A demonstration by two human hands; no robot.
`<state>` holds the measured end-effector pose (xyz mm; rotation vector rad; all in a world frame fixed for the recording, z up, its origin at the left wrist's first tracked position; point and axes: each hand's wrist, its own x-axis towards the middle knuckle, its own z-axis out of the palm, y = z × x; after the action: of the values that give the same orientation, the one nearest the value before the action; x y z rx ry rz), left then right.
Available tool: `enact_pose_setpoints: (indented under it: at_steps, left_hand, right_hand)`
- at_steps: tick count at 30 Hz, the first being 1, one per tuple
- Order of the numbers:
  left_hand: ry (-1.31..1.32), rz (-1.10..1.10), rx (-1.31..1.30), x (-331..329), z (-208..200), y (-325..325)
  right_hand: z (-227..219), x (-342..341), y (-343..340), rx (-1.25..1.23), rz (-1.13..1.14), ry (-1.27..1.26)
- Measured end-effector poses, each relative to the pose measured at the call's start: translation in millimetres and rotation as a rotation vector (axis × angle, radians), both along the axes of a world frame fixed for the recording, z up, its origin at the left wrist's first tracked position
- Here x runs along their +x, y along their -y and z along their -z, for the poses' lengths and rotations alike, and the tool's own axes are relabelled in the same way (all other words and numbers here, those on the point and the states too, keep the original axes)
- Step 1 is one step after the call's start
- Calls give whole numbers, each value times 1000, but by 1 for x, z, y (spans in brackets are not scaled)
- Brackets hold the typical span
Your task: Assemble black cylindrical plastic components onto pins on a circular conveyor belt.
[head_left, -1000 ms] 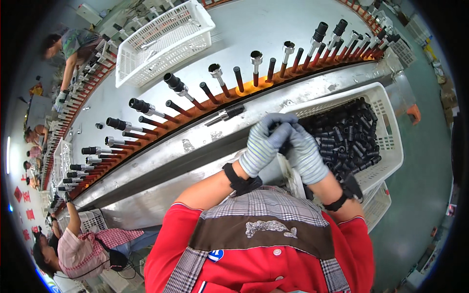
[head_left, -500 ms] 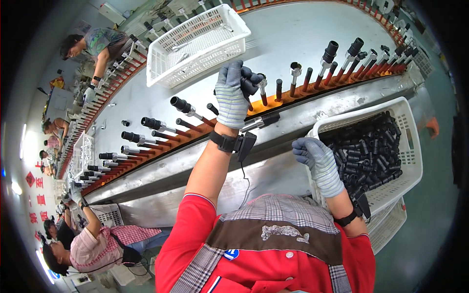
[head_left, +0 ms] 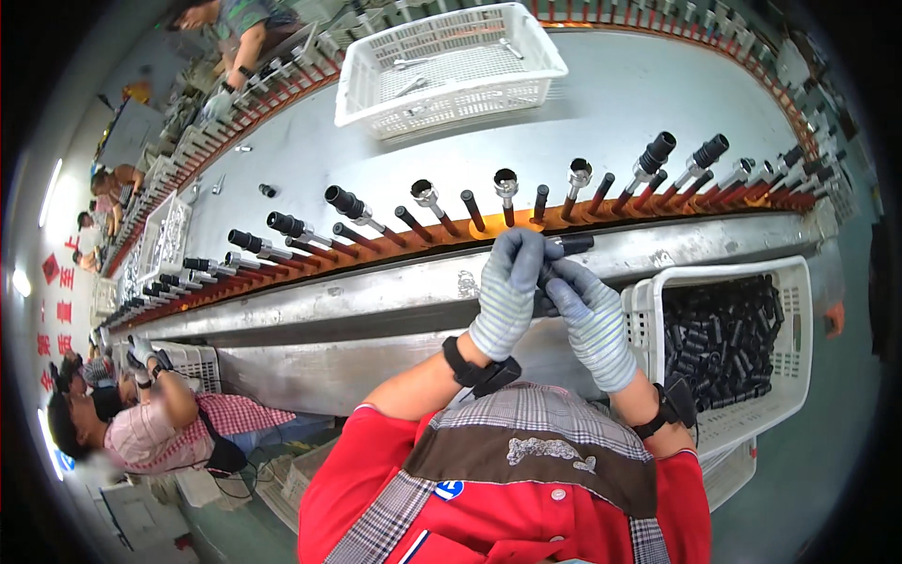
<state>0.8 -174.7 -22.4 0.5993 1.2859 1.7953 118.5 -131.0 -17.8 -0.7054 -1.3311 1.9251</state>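
1. My left hand (head_left: 507, 293), in a grey knit glove, sits just right of the frame's centre, fingers curled around a small black cylindrical part (head_left: 569, 244) whose end pokes out above my knuckles.
2. My right hand (head_left: 594, 318), gloved the same, presses against the left from the right, fingers clenched on the same dark part; how much of it lies inside my grip I cannot tell.
3. Both hands hover over the grey metal rail (head_left: 376, 296) that curves across the middle of the frame.
4. Just above my hands runs the orange strip of upright pegs (head_left: 470, 209), some capped with black sleeves.
5. At right, beside my right wrist, the white basket (head_left: 648, 301) holds a heap of black cylindrical parts (head_left: 723, 329).
6. Another white basket (head_left: 451, 61) stands at the top centre.
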Motion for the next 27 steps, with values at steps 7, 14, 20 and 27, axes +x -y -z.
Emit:
enact_pose_setpoints:
  at_steps: [7, 14, 20, 27]
  left_hand:
    - [-1041, 260, 93, -60, 12, 90]
    - [-283, -154, 11, -143, -9, 84]
    - [-264, -189, 326, -214, -6, 62]
    - [-502, -261, 313, -267, 25, 84]
  right_hand:
    - [-5, -47, 32, 551, -202, 757]
    - [-31, -81, 58, 403, -148, 151]
    - [-8, -110, 76, 201, -235, 203]
    - [-1, -148, 79, 235, -193, 262]
